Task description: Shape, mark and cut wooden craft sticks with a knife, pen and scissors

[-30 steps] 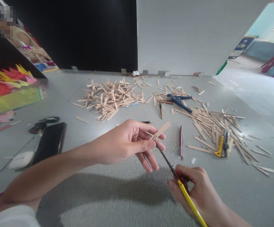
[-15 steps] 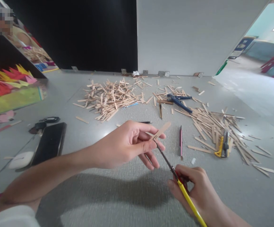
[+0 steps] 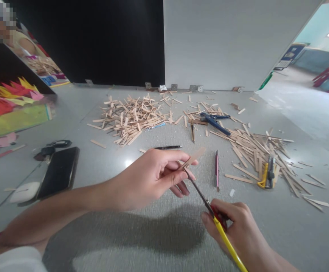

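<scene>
My left hand [image 3: 153,175] pinches a flat wooden craft stick [image 3: 194,156] between thumb and fingers, holding it a little above the grey floor. My right hand [image 3: 236,230] grips a yellow-handled cutter knife [image 3: 221,230] whose thin blade [image 3: 197,189] runs up and touches the stick near my left fingertips. Both hands are closed around what they hold.
Piles of wooden sticks [image 3: 130,113] [image 3: 255,147] lie beyond the hands, with blue pliers [image 3: 214,121], a yellow utility knife [image 3: 268,173], a pink pen [image 3: 217,166] and a black pen [image 3: 167,147]. A black phone [image 3: 58,172] and a white mouse [image 3: 25,190] lie at left. A person sits far left.
My left hand has turned the stick slightly and curled its fingers in; the blade stays against the stick. The right hand has barely moved.
</scene>
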A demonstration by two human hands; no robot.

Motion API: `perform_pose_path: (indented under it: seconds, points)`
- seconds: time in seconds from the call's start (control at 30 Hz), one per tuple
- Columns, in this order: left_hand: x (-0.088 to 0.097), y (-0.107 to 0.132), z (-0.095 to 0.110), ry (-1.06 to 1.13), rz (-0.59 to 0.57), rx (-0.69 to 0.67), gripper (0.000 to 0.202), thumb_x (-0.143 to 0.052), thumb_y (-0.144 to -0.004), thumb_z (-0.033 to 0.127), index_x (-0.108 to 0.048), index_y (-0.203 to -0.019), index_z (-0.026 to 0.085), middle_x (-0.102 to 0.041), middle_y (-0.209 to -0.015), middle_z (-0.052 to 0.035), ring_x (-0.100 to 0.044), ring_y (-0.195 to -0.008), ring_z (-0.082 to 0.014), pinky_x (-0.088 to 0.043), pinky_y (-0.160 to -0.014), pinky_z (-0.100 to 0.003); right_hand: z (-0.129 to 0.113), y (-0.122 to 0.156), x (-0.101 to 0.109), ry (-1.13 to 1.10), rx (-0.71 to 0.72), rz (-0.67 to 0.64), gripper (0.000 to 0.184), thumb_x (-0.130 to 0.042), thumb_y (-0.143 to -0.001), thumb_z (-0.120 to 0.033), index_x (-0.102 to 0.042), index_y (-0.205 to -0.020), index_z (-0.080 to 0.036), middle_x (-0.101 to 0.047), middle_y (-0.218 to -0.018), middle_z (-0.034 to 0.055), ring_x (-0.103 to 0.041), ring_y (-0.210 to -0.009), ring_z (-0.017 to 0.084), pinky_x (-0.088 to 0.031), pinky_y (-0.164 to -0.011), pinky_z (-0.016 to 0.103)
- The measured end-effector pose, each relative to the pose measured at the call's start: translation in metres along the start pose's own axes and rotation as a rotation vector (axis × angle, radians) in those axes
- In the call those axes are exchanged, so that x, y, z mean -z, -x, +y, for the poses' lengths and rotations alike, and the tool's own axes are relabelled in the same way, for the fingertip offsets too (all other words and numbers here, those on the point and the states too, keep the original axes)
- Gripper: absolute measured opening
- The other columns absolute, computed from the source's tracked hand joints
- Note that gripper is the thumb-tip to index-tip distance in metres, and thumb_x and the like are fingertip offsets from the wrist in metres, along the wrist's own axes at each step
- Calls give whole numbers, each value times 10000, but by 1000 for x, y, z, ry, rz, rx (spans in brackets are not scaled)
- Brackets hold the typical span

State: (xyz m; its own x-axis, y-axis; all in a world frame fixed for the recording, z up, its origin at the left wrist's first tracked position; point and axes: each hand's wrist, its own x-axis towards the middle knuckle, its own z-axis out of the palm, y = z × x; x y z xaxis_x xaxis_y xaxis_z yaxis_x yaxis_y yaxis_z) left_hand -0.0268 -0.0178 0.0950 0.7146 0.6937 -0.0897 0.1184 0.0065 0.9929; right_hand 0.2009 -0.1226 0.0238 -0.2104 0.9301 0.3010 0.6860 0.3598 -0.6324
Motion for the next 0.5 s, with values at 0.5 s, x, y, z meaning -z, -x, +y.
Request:
perform_pose_path:
  seconds: [0.5]
  points:
    - [-13,8,-5,-575,369,-202,237,-737,-956,358,-751,-1133,201,-800,-818,-4,-759,-707,-164,-608,-681,-236,-2,-1,2,47,-8,82,463,-586,-966,-244,-393,-546,-219,-183,-551,-98,-153,-472,83,-192,-390,202]
